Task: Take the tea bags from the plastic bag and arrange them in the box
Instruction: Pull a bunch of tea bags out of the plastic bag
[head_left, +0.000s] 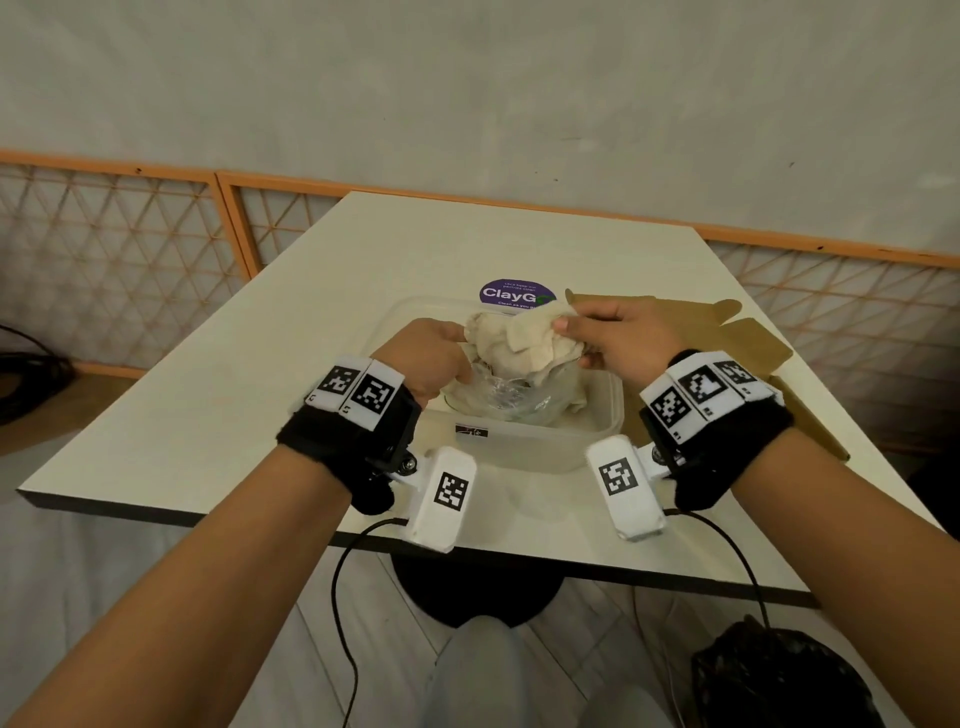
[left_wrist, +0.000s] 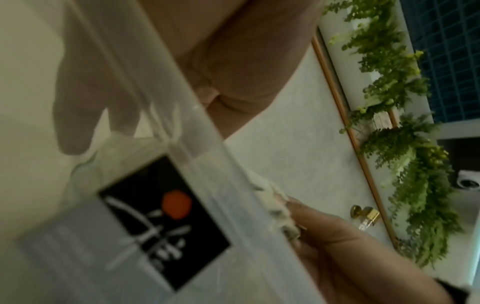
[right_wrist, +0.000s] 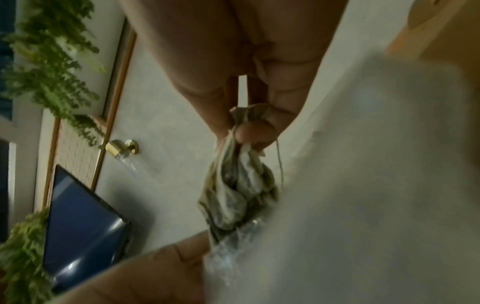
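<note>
Crumpled beige tea bags (head_left: 524, 345), pinched by the right hand (head_left: 618, 338), rise from the clear plastic bag (head_left: 498, 397) the left hand (head_left: 434, 364) grips, above the translucent plastic box (head_left: 535, 441); tangled strings could drag extras out.

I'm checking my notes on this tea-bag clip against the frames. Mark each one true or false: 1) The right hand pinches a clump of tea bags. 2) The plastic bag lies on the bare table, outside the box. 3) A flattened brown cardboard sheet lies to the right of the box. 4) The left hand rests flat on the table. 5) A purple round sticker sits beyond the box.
1) True: the right hand pinches the tea bags at their top.
2) False: the plastic bag sits inside the translucent box.
3) True: the cardboard lies there.
4) False: the left hand grips the plastic bag's edge over the box.
5) True: the sticker sits on the table behind it.
</note>
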